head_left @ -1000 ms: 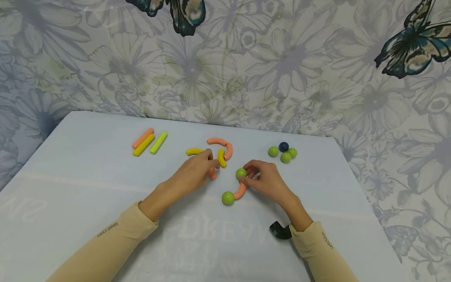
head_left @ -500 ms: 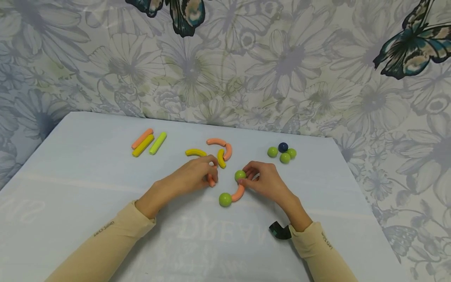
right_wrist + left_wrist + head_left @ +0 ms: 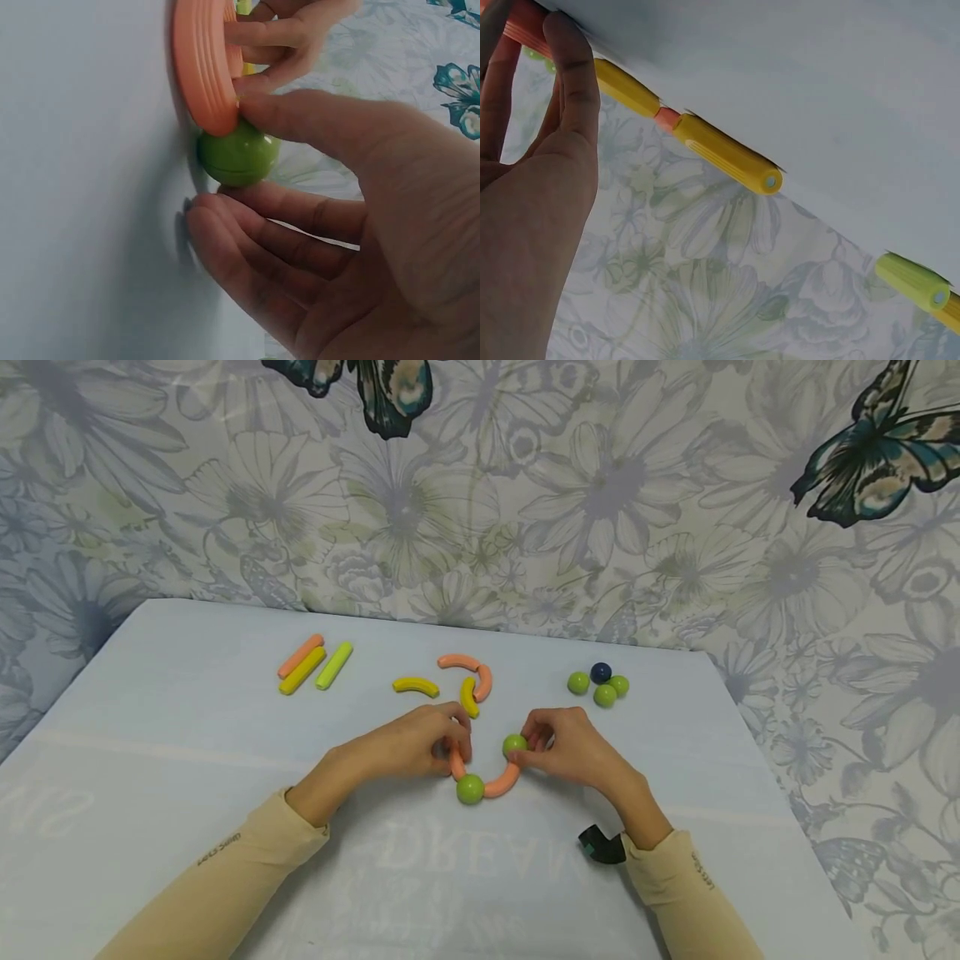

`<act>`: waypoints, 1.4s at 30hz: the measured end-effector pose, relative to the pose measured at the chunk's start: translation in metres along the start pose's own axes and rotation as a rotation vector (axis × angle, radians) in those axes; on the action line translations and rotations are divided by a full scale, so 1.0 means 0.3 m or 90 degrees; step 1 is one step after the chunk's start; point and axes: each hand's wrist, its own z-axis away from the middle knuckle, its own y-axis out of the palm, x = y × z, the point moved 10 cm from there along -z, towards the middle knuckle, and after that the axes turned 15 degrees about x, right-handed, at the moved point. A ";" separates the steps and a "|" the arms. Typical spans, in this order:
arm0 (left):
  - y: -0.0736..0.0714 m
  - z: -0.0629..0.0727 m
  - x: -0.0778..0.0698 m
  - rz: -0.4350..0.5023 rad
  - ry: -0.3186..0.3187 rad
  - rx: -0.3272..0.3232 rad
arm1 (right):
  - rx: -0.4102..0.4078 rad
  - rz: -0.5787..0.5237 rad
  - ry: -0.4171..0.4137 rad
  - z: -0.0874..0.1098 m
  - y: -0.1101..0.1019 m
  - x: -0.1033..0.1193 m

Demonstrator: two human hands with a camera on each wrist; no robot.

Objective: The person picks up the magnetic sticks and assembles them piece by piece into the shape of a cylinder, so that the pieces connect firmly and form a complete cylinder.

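In the head view my left hand [image 3: 423,739] holds a curved orange magnetic rod [image 3: 457,766]. The lower end of that rod meets a green ball [image 3: 470,789]. From this ball a second curved orange rod [image 3: 501,782] runs right to another green ball [image 3: 514,745], so the pieces form a U on the table. My right hand [image 3: 573,747] pinches that second ball between thumb and fingers. The right wrist view shows the ball [image 3: 238,161] against the ribbed orange rod [image 3: 201,64], fingers on either side. Part of the left rod is hidden by my fingers.
Behind the hands lie curved yellow rods [image 3: 416,686] and curved orange rods [image 3: 483,682]. Straight orange, yellow and lime rods [image 3: 333,666] sit at the back left. Several green balls [image 3: 604,695] and a dark blue ball [image 3: 601,672] cluster at the back right.
My left hand has brought its curved orange rod toward me, against the lower green ball. My right hand has shifted the joined balls and rod slightly left and nearer.
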 end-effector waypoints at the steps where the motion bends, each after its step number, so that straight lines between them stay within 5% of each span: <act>1: 0.000 0.001 0.000 0.003 0.002 0.000 | 0.007 0.004 0.000 0.001 0.000 0.001; 7: -0.001 0.003 -0.003 0.012 0.007 0.000 | 0.048 0.013 -0.001 0.008 0.001 0.007; 19: 0.006 -0.001 -0.015 -0.004 -0.002 -0.013 | 0.216 -0.023 0.011 0.037 0.058 0.016; 26: 0.013 -0.005 -0.016 0.004 0.008 -0.019 | 0.250 -0.043 0.023 0.042 0.070 0.017; 30: 0.013 -0.008 -0.016 0.003 -0.003 -0.016 | 0.145 -0.026 0.058 0.046 -0.006 -0.027; 38: 0.014 -0.012 -0.022 -0.005 0.002 -0.024 | -0.346 0.027 0.122 0.172 -0.281 -0.182; 42: 0.007 -0.011 -0.028 -0.018 0.000 -0.052 | -0.422 0.014 0.153 0.212 -0.307 -0.258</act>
